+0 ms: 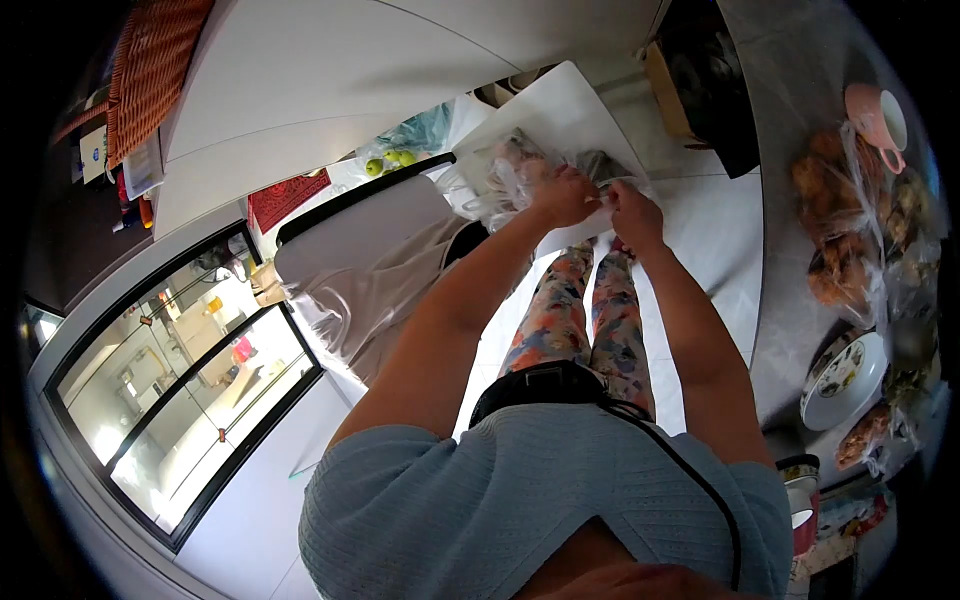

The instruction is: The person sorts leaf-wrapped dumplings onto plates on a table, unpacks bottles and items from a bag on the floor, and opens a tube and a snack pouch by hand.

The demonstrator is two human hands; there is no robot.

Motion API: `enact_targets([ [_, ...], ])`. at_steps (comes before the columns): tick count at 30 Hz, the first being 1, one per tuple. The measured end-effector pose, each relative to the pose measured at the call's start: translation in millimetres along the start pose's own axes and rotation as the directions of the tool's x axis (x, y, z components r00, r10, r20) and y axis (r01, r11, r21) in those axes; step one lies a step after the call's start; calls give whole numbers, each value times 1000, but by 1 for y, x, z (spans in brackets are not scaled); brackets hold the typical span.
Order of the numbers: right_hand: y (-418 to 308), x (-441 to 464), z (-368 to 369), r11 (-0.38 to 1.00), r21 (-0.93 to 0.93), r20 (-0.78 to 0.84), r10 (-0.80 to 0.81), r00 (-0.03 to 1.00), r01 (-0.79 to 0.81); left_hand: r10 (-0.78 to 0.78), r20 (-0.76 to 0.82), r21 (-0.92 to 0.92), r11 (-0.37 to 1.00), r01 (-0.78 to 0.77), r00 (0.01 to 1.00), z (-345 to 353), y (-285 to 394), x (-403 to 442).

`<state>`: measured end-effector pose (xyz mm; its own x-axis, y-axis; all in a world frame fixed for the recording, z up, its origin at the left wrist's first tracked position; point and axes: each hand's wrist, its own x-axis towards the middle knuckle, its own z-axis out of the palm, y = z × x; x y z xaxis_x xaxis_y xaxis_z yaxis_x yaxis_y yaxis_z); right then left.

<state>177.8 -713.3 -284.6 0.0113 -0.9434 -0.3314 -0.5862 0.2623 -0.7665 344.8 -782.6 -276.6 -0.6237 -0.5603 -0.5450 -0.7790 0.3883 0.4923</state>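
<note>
My left hand is closed, its fingers bunched on clear plastic beside a crinkled plastic bag. My right hand is close by on the right, fingers pinched on the same thin plastic between the hands. Pale and pinkish contents show dimly through the bag, but their kind is unclear. Just beyond my hands, a dark greyish bundle lies on a white surface. My fingertips are small and partly hidden in this view.
Green fruit lies behind a white chair back draped with pale cloth. Along the right, a counter holds a pink cup, bagged brown food and a plate. A cardboard box stands at the back.
</note>
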Motion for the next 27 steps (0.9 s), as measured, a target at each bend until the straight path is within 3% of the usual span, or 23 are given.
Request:
enact_targets([
  [1,-4,-1,-4,960,-277,-55,31,998,-45,2,0,0,1000,-2,1000,-1,1,2],
  [4,-15,0,-7,953,-276,-56,114,992,-125,-122,66,-9,992,122,990,1,2,7],
  [6,-12,-2,1,962,-260,-57,68,996,-81,-364,149,-332,857,393,919,9,2,10],
  [7,-11,-3,3,968,-248,-61,22,998,-37,-364,151,-332,857,394,919,24,-7,12],
  [8,-11,-6,5,968,-249,-61,25,998,-39,-250,47,-561,795,232,967,46,-23,14],
  [10,-10,-14,9,971,-236,-125,-70,990,38,-154,-85,-741,670,41,985,50,-29,18],
  [12,-4,-23,6,969,-245,-122,-54,991,23,-577,-134,-504,740,446,806,45,-34,22],
  [13,1,-27,4,968,-252,-118,-38,992,7,-576,-133,-505,739,445,806,36,-39,21],
  [14,26,-31,8,967,-255,-118,-37,992,6,-623,-238,-453,750,482,745,26,-47,17],
  [15,65,-37,19,933,-331,-87,-177,980,139,-654,-344,-403,751,523,674,19,-54,17],
  [16,85,-40,24,876,-400,-45,-311,949,268,-654,-343,-405,751,522,674,23,-62,20],
  [17,82,-39,22,875,-402,-45,-312,949,268,-699,-266,-657,635,405,664,28,-71,24],
  [18,78,-38,21,927,-356,73,-100,992,120,-723,-180,-850,455,264,667,35,-79,27],
  [19,70,-38,20,944,-328,200,112,973,-41,-724,-179,-850,454,265,667,21,-64,22],
  [20,51,-39,13,944,-327,202,113,973,-41,-563,-245,-716,654,245,789,-7,-32,10],
  [21,17,-37,0,966,-176,145,218,965,-192,-374,-269,-547,818,179,887,-23,-5,-4],
  [22,-2,-37,-8,945,-12,106,326,940,-326,-251,-350,-438,895,79,902,-19,14,-15],
  [23,5,-36,1,947,-10,106,319,942,-320,-120,-416,-316,949,-20,901,-13,34,-23],
  [25,22,-33,24,964,-257,104,100,989,-71,67,-383,-318,927,-200,921,-19,62,-42],
  [26,9,-32,19,965,-256,108,87,990,-57,17,-399,-407,893,-193,917,-24,73,-54],
  [27,-2,-33,12,990,-136,46,32,998,-25,-36,-411,-494,849,-190,911,-29,80,-63],
])
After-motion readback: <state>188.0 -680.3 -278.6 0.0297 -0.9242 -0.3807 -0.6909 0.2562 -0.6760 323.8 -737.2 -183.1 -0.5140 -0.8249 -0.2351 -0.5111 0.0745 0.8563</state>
